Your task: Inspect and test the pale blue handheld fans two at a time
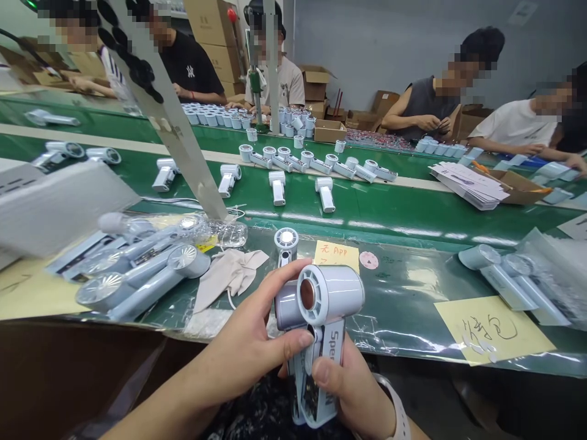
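In my right hand [362, 391] is a pale blue handheld fan [342, 293], gripped by its handle, with large dark letters on the side. That handle is partly uncovered and shows inner parts. Behind it, my left hand [257, 336] is closed round a second, greyer fan [288, 304], mostly hidden by the fingers and the front fan. The left thumb reaches across to the front fan's neck. Just beyond my hands, another fan [286, 239] lies on the bench beside a yellow note [337, 253] with handwriting.
Fans in plastic [137, 269] and a pale cloth [229, 275] lie left. A slanted metal post [183, 140] rises ahead. More fans [324, 194] lie on the green conveyor [389, 214]. At right are another yellow note [495, 330] and fans [509, 275]. Several people sit opposite.
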`<act>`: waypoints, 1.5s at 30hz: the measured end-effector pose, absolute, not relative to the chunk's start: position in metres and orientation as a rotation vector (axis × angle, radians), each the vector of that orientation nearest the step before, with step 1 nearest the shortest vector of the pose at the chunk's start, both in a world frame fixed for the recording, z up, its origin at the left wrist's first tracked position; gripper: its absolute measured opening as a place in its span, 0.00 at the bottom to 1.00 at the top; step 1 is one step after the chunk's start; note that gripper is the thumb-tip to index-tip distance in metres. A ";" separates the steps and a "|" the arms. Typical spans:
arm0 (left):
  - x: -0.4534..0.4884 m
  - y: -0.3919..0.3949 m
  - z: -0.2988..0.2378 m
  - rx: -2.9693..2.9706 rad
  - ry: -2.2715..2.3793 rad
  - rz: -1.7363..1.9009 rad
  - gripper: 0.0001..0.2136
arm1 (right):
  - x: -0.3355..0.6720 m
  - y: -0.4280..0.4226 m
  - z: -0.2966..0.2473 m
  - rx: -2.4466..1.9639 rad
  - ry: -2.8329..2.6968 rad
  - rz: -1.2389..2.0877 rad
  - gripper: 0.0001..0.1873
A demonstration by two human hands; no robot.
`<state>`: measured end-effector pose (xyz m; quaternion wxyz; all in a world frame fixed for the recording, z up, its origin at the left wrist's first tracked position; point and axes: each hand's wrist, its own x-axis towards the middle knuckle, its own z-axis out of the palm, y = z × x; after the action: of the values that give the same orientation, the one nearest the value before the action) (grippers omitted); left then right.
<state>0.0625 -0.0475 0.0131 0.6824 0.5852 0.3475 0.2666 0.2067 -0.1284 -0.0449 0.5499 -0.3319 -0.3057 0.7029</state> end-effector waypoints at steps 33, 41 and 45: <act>0.066 -0.040 0.004 1.178 0.633 0.580 0.27 | 0.208 -0.118 -0.031 -0.939 -0.860 1.568 0.29; 0.063 -0.039 0.002 1.266 0.675 0.576 0.27 | 0.207 -0.121 -0.038 -0.912 -0.820 1.589 0.27; 0.062 -0.037 -0.001 1.307 0.695 0.579 0.29 | 0.209 -0.123 -0.043 -0.921 -0.797 1.621 0.29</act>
<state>0.0622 -0.0372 -0.0009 0.7004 0.5870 0.3119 0.2600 0.2088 -0.1235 -0.0430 0.5287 -0.3856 -0.3337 0.6786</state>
